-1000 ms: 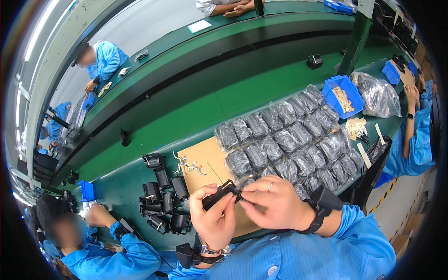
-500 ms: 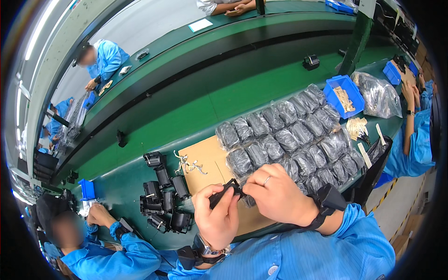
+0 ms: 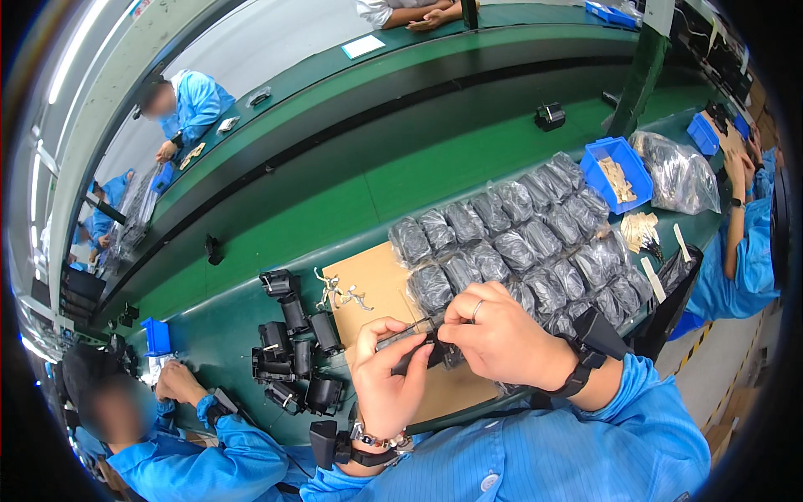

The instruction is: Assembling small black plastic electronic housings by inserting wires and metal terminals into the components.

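In front of my chest, my left hand holds a small black plastic part between thumb and fingers. My right hand, a ring on one finger, pinches at the right end of that part. What lies between the right fingertips is hidden. Under both hands lies a brown cardboard sheet, with a few shiny metal clips on its left side. Left of the sheet, several black plastic housings sit in a loose cluster on the green table.
Rows of plastic-wrapped black parts cover the table to the right. Beyond them stand a blue bin with tan pieces and a clear plastic bag. A green conveyor runs behind. Co-workers in blue sit close on both sides.
My hands have turned the black part, so a long narrow edge of it now shows. My right hand has risen slightly, its fingers still at the part's right end.
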Demonstrator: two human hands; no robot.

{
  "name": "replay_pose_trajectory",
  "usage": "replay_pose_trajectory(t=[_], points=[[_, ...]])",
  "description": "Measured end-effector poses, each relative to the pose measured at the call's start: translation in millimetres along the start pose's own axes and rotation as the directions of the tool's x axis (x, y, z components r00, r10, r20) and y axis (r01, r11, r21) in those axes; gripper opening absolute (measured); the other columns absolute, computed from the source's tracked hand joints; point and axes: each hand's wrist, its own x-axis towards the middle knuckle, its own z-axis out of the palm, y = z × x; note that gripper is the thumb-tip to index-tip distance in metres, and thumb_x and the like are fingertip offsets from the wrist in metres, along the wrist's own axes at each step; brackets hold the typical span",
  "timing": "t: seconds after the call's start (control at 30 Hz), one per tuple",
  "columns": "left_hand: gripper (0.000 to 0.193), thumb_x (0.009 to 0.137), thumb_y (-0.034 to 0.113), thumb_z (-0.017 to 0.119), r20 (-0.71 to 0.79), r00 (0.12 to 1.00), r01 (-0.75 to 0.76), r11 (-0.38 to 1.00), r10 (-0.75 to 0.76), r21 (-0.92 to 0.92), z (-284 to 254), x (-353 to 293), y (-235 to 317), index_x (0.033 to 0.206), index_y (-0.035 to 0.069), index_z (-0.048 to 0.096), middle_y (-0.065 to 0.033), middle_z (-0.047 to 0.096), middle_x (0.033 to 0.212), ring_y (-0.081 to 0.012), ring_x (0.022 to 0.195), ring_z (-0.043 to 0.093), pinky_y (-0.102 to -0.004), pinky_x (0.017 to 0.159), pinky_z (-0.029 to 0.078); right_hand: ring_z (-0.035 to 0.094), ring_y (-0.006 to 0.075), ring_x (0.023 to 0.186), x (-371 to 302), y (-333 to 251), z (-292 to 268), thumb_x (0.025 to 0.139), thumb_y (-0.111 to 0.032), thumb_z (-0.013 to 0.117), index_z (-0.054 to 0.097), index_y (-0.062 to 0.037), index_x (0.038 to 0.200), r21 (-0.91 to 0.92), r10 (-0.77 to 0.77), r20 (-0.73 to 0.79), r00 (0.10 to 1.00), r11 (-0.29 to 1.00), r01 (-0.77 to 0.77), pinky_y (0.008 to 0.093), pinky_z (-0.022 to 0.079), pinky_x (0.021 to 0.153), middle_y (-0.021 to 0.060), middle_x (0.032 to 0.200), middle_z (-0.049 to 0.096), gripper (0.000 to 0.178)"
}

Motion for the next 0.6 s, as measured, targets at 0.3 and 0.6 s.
replay_pose_trajectory(t=[0.3,0.6], points=[[0.016,0.066,-0.004,0.072,-0.065,0.998,0.007,0.999,-0.004,0.044,-1,-3,-14,0.081,0.001,0.070,-0.0105,0.058,0.094,-0.0221,0.088,0.058,-0.0304,0.080,0.046,0.055,0.0225,0.083,1,-3,4,0.070,-0.005,0.060,0.065,-0.0033,0.087,-0.040,-0.033,-0.035,0.999,0.999,0.032,0.0343,0.042,0.074,0.0060,0.085,0.058,0.019],[0.016,0.066,-0.003,0.072,-0.097,0.995,0.034,0.999,-0.036,-0.021,-4,-3,-6,0.082,0.001,0.070,-0.0106,0.058,0.094,-0.0216,0.087,0.058,-0.0303,0.080,0.046,0.059,0.0227,0.081,1,-2,17,0.066,-0.003,0.065,0.066,-0.0040,0.085,-0.058,-0.113,-0.074,0.991,0.992,0.109,0.0342,0.046,0.072,0.0064,0.088,0.063,0.019]])
